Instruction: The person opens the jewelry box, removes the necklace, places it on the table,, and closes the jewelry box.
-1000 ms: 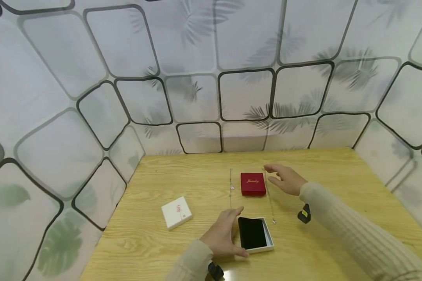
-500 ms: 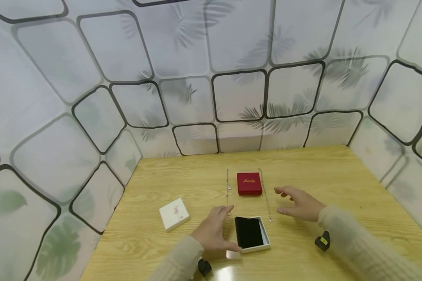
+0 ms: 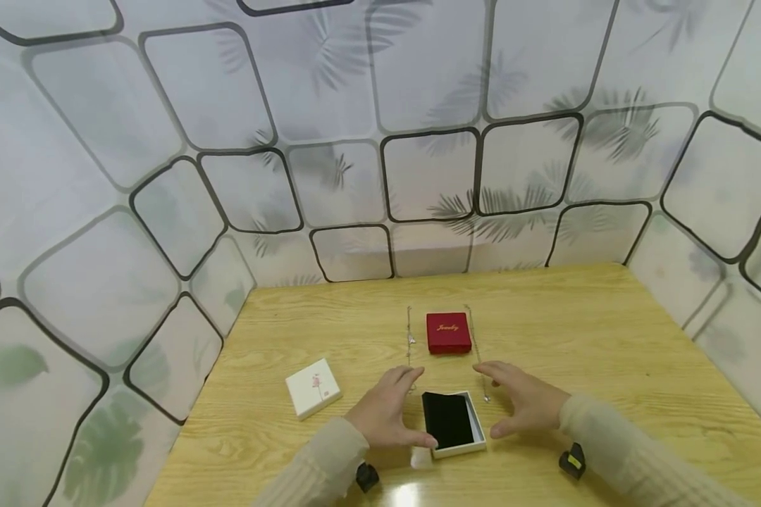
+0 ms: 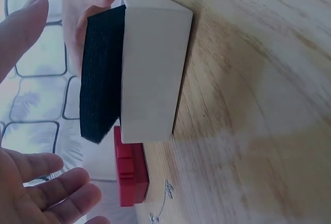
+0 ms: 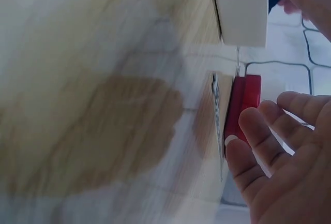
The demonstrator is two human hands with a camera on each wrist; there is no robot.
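Note:
A small white box base [image 3: 478,422] lies on the table with a black foam pad [image 3: 447,420] in it; the left wrist view shows the pad [image 4: 101,76] tilted up out of the box [image 4: 152,69]. My left hand [image 3: 387,412] is at the box's left side, fingers spread and holding nothing. On the other side my right hand [image 3: 526,398] hovers with fingers apart, near the lower end of a thin chain [image 3: 475,345]. In the right wrist view its fingers [image 5: 253,125] overlap the red box.
A red jewelry box [image 3: 449,333] sits farther back between two thin chains, the left chain [image 3: 409,338] bearing a small pendant. A white lid [image 3: 313,388] with a pink flower print lies at the left. Patterned curtains [image 3: 355,176] surround the wooden table [image 3: 609,338].
My right hand has drawn back from beside the red box, then come leftward to the white box's right side. My left hand has stayed by the white box.

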